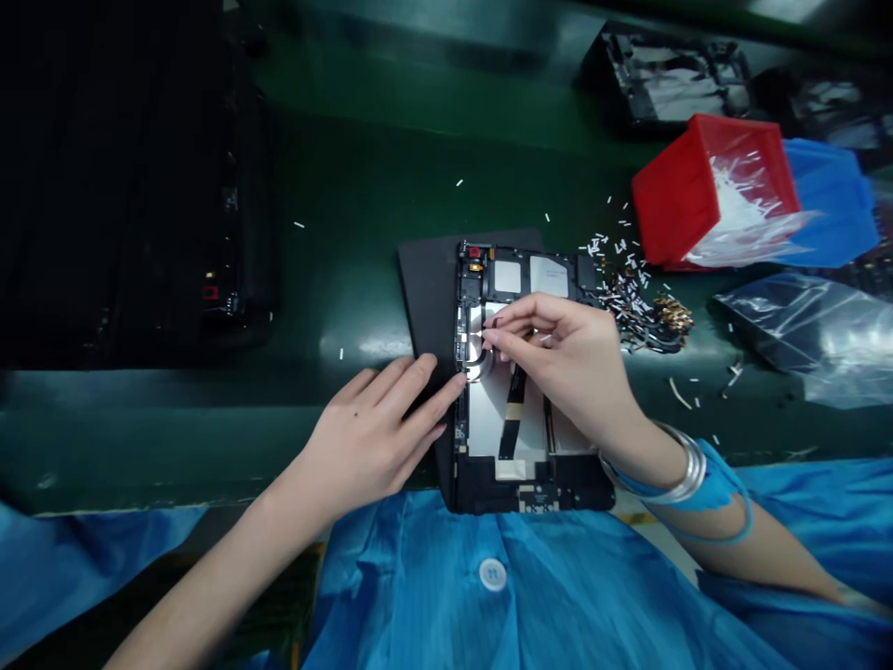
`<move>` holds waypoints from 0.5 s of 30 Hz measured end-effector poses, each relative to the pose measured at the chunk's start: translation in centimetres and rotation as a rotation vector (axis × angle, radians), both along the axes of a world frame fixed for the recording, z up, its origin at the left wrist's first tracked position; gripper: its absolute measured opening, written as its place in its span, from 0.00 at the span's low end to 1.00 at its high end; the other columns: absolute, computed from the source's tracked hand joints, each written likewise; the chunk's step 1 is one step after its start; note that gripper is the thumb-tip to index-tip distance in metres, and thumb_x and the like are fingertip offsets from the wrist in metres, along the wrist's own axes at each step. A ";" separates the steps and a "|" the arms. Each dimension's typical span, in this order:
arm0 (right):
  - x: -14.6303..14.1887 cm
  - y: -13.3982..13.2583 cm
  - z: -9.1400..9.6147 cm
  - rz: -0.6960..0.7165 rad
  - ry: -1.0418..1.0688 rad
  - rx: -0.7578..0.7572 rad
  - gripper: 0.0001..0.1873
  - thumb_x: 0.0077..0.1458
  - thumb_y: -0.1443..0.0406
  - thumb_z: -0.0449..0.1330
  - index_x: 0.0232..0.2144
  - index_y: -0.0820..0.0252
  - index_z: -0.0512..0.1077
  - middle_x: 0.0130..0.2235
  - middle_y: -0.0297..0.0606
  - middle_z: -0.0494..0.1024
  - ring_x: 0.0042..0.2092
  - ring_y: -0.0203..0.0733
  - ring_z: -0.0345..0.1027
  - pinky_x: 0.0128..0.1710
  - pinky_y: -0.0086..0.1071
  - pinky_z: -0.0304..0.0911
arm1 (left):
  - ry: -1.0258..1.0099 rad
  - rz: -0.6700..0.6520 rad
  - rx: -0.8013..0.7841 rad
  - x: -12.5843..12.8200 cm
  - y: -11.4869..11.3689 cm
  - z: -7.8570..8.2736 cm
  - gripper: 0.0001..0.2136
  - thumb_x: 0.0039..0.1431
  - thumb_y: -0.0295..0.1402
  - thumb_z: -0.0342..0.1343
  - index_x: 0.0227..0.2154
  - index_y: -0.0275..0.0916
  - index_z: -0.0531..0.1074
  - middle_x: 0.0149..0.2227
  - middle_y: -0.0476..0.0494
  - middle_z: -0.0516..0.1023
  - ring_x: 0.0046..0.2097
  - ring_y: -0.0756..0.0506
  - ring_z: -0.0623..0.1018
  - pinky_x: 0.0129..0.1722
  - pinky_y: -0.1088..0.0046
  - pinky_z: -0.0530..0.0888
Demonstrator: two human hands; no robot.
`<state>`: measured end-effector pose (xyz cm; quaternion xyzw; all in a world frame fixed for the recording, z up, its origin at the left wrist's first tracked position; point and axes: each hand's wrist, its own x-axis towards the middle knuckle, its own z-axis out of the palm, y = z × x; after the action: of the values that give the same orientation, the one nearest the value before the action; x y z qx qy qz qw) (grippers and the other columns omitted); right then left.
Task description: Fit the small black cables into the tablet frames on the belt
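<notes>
An opened tablet (488, 437), its inner parts bare, lies on a dark foam pad (429, 270) in front of me. My left hand (380, 433) rests at the tablet's left edge, fingers stretched out, with the index fingertip touching the frame. Over the upper left part of the tablet, my right hand (565, 358) pinches a thin cable (483, 374) that curves down to the left edge. The exact grip point is partly hidden by the fingers. Below the right hand, a black flat ribbon (513, 423) runs down across the silvery plate.
Right of the tablet lies a heap of thin cables (642, 312) with gold ends, among scattered white bits. Behind it stand a red bin (673, 200) and a blue bin (833, 205). A clear plastic bag (816, 326) lies at right. Dark stacked devices (139, 186) fill the left.
</notes>
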<state>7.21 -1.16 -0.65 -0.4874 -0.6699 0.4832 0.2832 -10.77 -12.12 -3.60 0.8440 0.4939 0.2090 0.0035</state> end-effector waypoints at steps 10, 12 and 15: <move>-0.2 0.3 0.0 0.018 -0.031 0.048 0.02 0.49 0.70 0.64 0.27 0.60 0.74 0.26 0.32 0.78 0.27 0.33 0.71 0.23 0.26 0.66 | 0.033 0.011 -0.022 0.0 -0.1 -0.1 0.18 0.64 0.32 0.48 0.56 0.36 0.67 0.53 0.31 0.73 0.49 0.36 0.76 0.39 0.62 0.75; 0.0 0.3 0.1 0.035 -0.066 0.100 0.02 0.50 0.70 0.63 0.27 0.59 0.73 0.26 0.32 0.78 0.27 0.33 0.72 0.23 0.26 0.66 | 0.036 0.009 -0.029 0.0 0.0 0.0 0.18 0.65 0.32 0.48 0.56 0.36 0.67 0.52 0.31 0.73 0.49 0.36 0.76 0.39 0.62 0.75; 0.4 0.4 0.5 0.072 -0.139 0.195 0.02 0.53 0.68 0.63 0.28 0.58 0.74 0.27 0.32 0.79 0.28 0.35 0.73 0.25 0.28 0.68 | 0.061 0.016 -0.030 0.2 0.1 0.4 0.17 0.65 0.31 0.48 0.54 0.35 0.68 0.51 0.31 0.74 0.48 0.36 0.76 0.37 0.63 0.76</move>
<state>7.59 -0.77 -0.14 -0.4655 -0.7489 0.3905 0.2645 -10.62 -12.04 -3.24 0.8460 0.5035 0.1757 -0.0006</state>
